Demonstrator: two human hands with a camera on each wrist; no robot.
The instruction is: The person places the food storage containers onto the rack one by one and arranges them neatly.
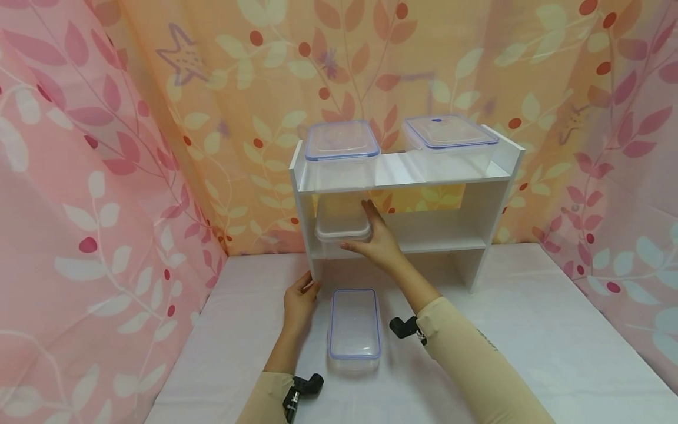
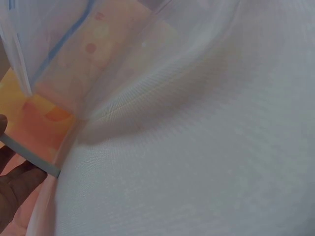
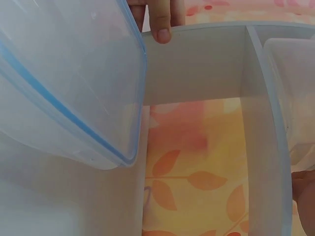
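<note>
My left hand (image 1: 300, 301) holds the lower left side panel of a white shelf unit (image 1: 487, 235), thumb on one face and fingers on the other. On the middle shelf, at its left end, sits a clear food container (image 1: 339, 227) with a pale lid. Spread round its right end is my right hand (image 1: 382, 241), thumb along the front and straight fingers reaching toward the back. Only a small part of that hand appears in the right wrist view. Below, a clear food container with a blue-rimmed lid (image 1: 354, 324) rests on the table in front of the unit.
Two larger clear containers with blue-rimmed lids, a left one (image 1: 342, 141) and a right one (image 1: 450, 131), stand on the top shelf. A white cloth covers the table (image 1: 529, 353). Patterned curtains (image 1: 254, 76) hang behind and at both sides.
</note>
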